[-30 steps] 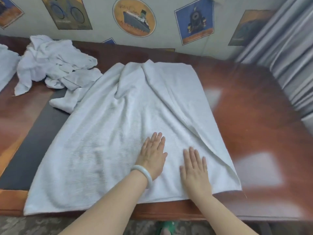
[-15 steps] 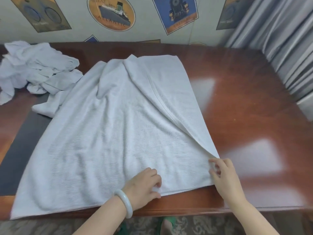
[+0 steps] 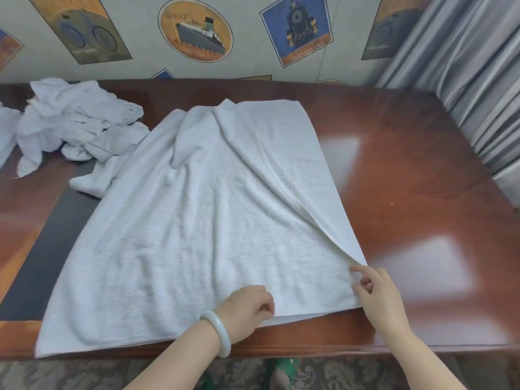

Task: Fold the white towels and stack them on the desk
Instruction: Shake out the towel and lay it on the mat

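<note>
2 bare forearms reach in from the near edge of the towel [image 3: 197,235]. The left hand [image 3: 247,309] sits at the middle of that edge, knuckles up, its fingers curled under and gripping the hem. A pale bangle [image 3: 218,333] rings its wrist. The right hand [image 3: 378,295] is at the towel's near right corner, forefinger and thumb pinching the cloth, the other 3 fingers curled.
</note>
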The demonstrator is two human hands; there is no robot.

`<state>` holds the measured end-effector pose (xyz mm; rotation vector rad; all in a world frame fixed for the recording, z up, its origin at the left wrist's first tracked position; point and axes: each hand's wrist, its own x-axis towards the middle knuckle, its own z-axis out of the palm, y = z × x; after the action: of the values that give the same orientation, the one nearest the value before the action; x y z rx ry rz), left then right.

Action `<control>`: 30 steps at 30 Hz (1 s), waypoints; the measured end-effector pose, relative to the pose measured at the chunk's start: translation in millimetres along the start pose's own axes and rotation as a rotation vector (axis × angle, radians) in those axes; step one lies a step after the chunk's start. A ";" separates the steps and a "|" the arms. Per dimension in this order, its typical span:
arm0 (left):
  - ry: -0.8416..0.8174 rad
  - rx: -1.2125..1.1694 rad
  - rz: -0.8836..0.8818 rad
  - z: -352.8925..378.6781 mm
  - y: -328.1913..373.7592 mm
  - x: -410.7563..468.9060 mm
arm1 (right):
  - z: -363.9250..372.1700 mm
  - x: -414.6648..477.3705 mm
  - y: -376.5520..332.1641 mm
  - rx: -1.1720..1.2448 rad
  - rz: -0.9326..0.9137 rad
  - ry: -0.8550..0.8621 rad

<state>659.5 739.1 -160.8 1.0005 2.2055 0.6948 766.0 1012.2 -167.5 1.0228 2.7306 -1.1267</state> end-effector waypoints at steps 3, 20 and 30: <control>-0.103 -0.057 0.026 -1.0 -1.8 1.0 | -2.2 1.8 -0.5 0.016 0.014 -0.004; 0.215 0.417 -0.352 -24.4 -28.0 57.2 | -15.2 68.0 -8.5 0.017 0.263 -0.064; 0.014 0.539 -0.166 10.1 5.5 71.3 | -58.3 74.3 23.5 -0.195 0.309 -0.132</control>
<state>631.7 800.7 -186.2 1.0421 2.5132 0.0224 734.1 1103.7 -157.6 1.2356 2.4144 -0.8300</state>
